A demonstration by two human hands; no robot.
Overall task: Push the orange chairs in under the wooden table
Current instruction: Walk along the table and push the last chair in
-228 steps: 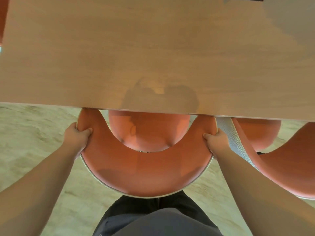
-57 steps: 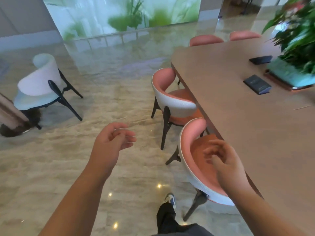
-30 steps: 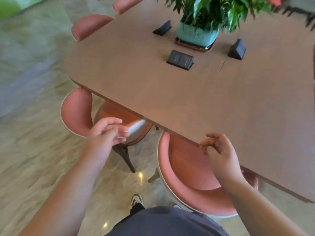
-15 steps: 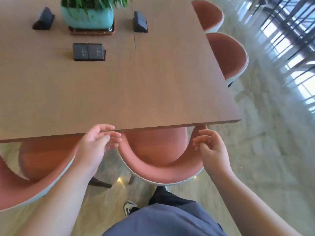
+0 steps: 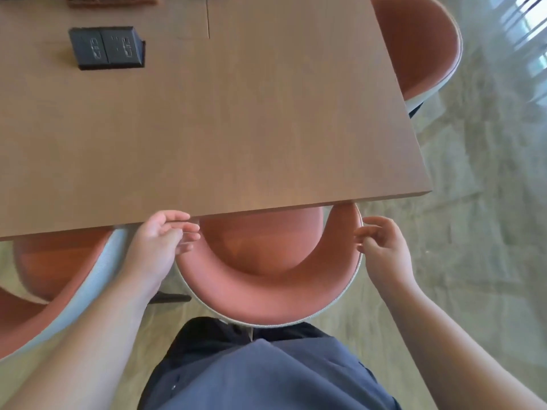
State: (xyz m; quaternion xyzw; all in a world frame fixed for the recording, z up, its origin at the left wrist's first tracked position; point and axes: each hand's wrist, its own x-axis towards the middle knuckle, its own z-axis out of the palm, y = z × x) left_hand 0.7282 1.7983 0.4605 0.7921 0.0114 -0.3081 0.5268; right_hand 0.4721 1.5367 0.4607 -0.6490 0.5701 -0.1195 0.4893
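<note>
A black socket box [image 5: 107, 48] sits up at the far left, its two faces tilted toward me. Below me are my blue shirt [image 5: 266, 377] and dark trousers [image 5: 207, 335], over a pale marbled floor [image 5: 479, 232] catching window light at right.

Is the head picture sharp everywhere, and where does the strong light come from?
Head view: the wooden table and the black socket box look fairly sharp; fingers of the left hand are slightly smeared; bright light washes out the floor at the upper right; wide-angle bending curves the table edge; the middle orange chair is evenly lit.
</note>
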